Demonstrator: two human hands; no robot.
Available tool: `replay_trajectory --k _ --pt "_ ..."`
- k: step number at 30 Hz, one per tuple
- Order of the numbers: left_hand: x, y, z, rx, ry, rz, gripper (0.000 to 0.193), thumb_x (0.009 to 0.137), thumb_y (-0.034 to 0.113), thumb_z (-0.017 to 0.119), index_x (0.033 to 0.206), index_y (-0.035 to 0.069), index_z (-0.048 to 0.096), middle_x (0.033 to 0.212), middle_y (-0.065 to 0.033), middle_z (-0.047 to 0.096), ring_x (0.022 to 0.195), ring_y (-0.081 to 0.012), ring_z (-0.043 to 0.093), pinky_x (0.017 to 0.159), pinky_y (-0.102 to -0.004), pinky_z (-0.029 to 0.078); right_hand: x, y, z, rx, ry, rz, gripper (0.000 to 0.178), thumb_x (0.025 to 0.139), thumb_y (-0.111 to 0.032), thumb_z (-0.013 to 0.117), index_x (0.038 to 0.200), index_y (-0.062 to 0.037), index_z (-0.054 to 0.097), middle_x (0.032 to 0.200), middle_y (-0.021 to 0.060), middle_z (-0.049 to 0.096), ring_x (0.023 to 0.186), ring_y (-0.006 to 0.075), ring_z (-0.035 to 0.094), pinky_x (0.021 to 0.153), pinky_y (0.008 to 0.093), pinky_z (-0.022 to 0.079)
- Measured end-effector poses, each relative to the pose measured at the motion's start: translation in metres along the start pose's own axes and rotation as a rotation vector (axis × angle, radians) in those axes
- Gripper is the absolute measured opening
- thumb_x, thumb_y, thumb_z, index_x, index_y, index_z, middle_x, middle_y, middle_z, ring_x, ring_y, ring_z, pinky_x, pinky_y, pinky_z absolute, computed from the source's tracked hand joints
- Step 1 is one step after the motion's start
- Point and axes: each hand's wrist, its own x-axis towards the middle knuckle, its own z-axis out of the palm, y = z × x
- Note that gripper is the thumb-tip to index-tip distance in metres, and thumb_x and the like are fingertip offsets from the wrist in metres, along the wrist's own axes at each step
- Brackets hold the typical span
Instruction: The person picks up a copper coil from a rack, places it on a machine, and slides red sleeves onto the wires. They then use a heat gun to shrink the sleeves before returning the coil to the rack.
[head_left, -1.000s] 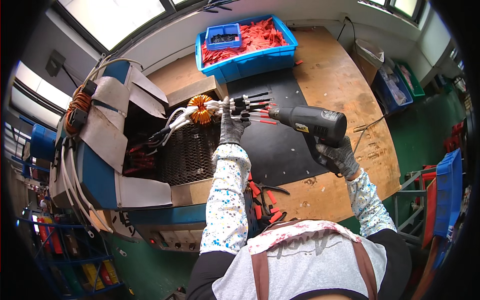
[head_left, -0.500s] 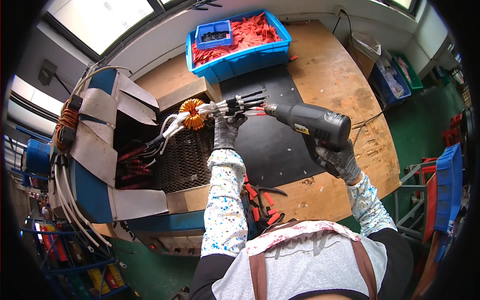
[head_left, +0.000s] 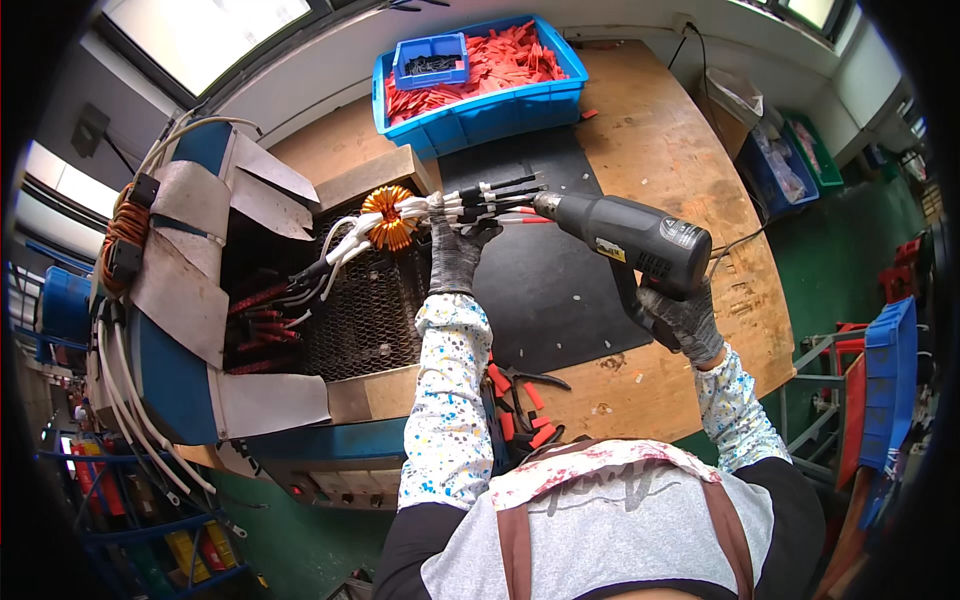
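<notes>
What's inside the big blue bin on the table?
Lots of red pieces lie in the big blue bin, and a smaller blue tray of black pieces sits on top. The bin's bottom and whatever's under the tray are covered.

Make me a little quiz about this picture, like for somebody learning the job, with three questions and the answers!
1. Which hand holds the black heat gun?
2. True or false: the small blue box sits inside the big blue bin.
3. Fill in: the left hand grips white ____ beside the orange coil.

Key: 1. the right hand; 2. true; 3. cables.
</notes>
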Motion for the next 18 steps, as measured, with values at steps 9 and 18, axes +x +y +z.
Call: replay_trajectory --k 9,18 --pt "0.0 -0.004 0.006 -0.098 0.076 -0.033 0.066 0.075 0.057 0.062 0.114 0.005 0.051 0.105 -0.0154 0.056 0.093 -0.0337 0.056 0.086 -0.0581 0.045 -0.005 -0.003 -0.001 -0.028 0.02 0.04 0.031 0.072 -0.004 0.074 0.1 0.0013 0.061 0.079 0.0046 0.064 0.062 0.0076 0.057 0.054 0.0217 0.046" --pt "0.004 -0.007 0.01 -0.042 0.025 0.01 0.061 0.078 0.056 0.057 0.11 0.005 0.052 0.098 -0.0168 0.06 0.085 -0.0333 0.06 0.075 -0.0566 0.051 -0.014 0.013 -0.013 -0.245 0.01 0.006 0.038 0.07 -0.011 0.077 0.101 0.0023 0.061 0.089 0.0101 0.067 0.081 0.0146 0.064 0.071 0.0276 0.052"
